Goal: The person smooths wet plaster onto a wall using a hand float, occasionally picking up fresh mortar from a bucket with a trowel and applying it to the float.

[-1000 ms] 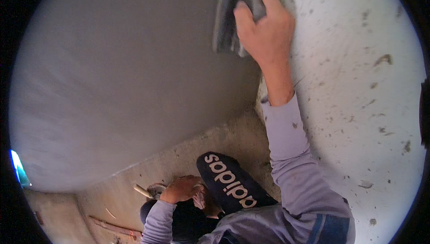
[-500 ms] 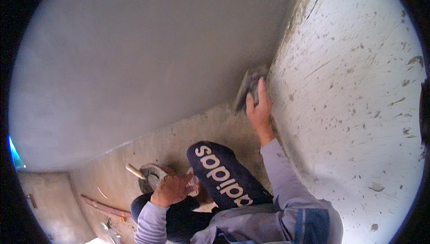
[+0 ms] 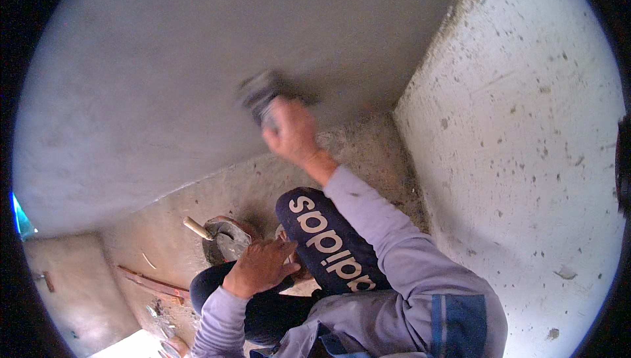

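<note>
Inspector: Which surfaces were largest?

Clerk: The grey wall (image 3: 164,62) was the largest, smooth and fairly even in colour. The white wall (image 3: 513,161), marked with dark spots, met it on its right. The floor (image 3: 141,236) ran along its lower edge.

Inspector: What was noted next in size?

Clerk: A bent leg (image 3: 336,232) in dark trousers with pale lettering, below the grey wall's lower edge. A reddish-brown strip (image 3: 152,284) lay below the wall's left part. A round bowl (image 3: 210,251), grey inside, stood below that wall, between strip and leg.

Inspector: Condition of the hands?

Clerk: The left hand (image 3: 259,267) was below the grey wall, nearest the leg, fingers loosely bent; whether it held anything could not be told. The right hand (image 3: 294,131) was before the wall's lower part, gripping a dark flat tool (image 3: 259,92).

Inspector: And that tool's position?

Clerk: At the grey wall's lower middle; blur obscured its exact contact. Smallest was a pale handle (image 3: 197,228) below the wall, at the bowl's rim.
</note>
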Tool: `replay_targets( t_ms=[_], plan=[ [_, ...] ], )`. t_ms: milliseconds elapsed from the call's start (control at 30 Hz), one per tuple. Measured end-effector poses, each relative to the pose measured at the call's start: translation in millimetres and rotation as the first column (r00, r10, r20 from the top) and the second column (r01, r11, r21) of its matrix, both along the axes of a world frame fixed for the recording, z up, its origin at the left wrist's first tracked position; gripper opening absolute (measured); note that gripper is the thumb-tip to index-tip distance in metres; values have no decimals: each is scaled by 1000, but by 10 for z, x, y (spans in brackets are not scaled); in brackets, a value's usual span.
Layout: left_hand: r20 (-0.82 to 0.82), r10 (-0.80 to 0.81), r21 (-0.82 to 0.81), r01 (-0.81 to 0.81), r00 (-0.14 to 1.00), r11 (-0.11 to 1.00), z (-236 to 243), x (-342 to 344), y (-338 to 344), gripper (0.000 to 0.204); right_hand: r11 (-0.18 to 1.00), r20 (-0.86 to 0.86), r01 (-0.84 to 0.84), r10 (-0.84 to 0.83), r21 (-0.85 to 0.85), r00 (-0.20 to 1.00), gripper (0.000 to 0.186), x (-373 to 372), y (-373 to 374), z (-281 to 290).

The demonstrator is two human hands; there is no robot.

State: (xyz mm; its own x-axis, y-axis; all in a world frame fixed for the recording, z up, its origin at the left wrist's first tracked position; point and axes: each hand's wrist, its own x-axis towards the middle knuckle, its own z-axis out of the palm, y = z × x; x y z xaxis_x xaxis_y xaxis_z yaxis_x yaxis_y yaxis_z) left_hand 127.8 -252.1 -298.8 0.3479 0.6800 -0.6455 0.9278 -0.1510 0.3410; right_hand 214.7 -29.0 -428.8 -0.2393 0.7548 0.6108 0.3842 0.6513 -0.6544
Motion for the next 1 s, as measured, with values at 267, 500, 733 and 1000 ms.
replay_targets(
  t_ms=[267, 500, 733, 1000],
  plan=[
    [74, 32, 159, -44, 997, 986, -126, -104, -290, 45, 913, -360, 400, -349, 76, 865, 50, 1040, 290, 583],
    [-29, 66, 154, -61, 997, 986, 15, -1, -314, 46, 855, -323, 466, -386, 226, 864, 46, 319, 342, 675],
    [77, 18, 249, -37, 997, 968, -228, -116, -385, 46, 951, -111, -307, 309, 36, 945, 41, -463, -556, 81],
    [28, 150, 140, -152, 988, 978, 122, -83, -437, 46, 848, -368, 529, -505, -41, 780, 60, 1410, 616, 125]
  ],
)
